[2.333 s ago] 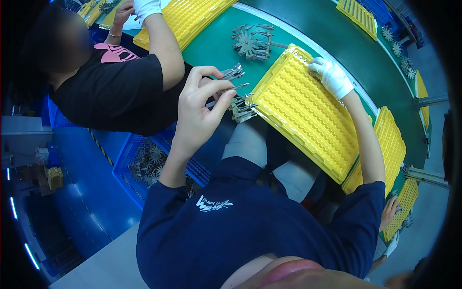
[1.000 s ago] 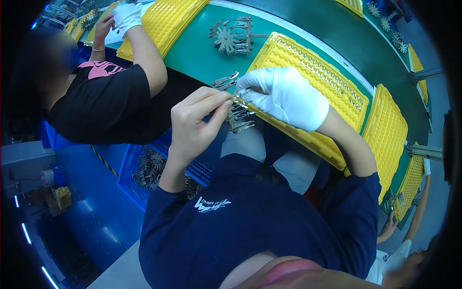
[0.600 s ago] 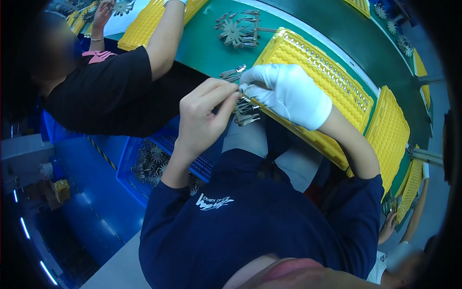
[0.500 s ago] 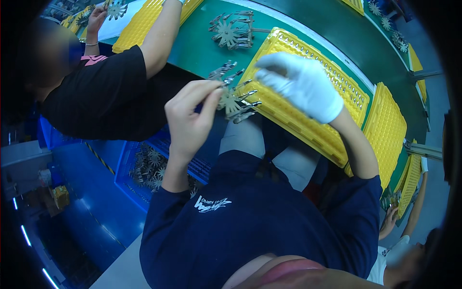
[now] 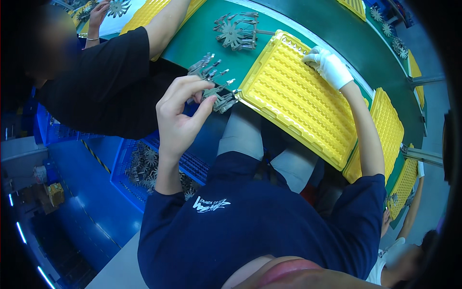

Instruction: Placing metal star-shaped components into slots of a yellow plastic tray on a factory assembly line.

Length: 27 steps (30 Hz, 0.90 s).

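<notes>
My bare left hand (image 5: 179,113) has thumb and fingers curled round the near edge of a star-shaped metal wheel (image 5: 216,94) with several spring clips sticking out. It is held in the air left of a yellow ribbed tray (image 5: 298,106). My right hand (image 5: 329,68), in a white glove, reaches over the tray's far edge. Its fingertips are pinched together at the far row; what they hold, if anything, is hidden. Small shiny metal pieces (image 5: 292,44) stand in that row, left of the glove. The glove and forearm cover the row's right part.
Another clip wheel (image 5: 234,34) stands on the green table (image 5: 197,41) at the back. More yellow trays (image 5: 385,125) lie at the right. A blue crate (image 5: 126,185) of metal wheels is at lower left. A co-worker in a black shirt (image 5: 103,86) sits close on my left.
My right hand has moved from above the tray's left part to its far row, and its fingers have closed. My left hand and the clip wheel have shifted slightly left.
</notes>
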Each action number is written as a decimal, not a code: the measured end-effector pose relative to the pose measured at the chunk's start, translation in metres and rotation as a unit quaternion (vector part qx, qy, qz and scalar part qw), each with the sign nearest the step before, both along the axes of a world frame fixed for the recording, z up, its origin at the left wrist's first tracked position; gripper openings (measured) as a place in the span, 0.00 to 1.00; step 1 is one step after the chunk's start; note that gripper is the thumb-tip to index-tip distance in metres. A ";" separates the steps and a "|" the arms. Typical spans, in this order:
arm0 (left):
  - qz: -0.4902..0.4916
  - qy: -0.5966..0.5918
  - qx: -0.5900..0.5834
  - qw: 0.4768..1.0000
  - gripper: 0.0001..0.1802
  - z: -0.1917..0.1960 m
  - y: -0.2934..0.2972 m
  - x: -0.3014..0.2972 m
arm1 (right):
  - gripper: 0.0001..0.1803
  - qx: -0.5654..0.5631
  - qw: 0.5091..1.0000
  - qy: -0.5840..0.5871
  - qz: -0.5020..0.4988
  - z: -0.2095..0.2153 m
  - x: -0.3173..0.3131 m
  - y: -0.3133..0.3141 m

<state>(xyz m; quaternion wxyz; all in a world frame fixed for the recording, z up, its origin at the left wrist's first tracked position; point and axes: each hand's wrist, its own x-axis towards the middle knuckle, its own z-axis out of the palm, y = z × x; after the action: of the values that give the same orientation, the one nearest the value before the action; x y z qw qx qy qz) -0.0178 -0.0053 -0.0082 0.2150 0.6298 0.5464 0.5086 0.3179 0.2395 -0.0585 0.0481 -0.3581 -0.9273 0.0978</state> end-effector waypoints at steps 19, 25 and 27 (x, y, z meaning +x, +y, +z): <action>0.069 0.082 0.040 0.993 0.07 0.017 0.003 0.009 | 0.10 -0.049 0.988 0.100 0.108 -0.022 0.011 0.026; 0.086 0.077 0.041 0.992 0.07 0.015 0.001 0.008 | 0.10 0.015 0.990 0.047 0.130 -0.020 0.006 0.025; 0.092 0.083 0.044 0.991 0.06 0.017 0.002 0.009 | 0.10 0.044 0.988 0.076 0.126 -0.023 0.010 0.025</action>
<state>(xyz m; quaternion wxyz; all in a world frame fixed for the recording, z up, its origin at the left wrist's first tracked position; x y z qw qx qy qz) -0.0085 -0.0038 0.0090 0.0936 0.6260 0.5950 0.4953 0.3275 0.2647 -0.0819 0.1214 -0.2271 -0.9622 0.0886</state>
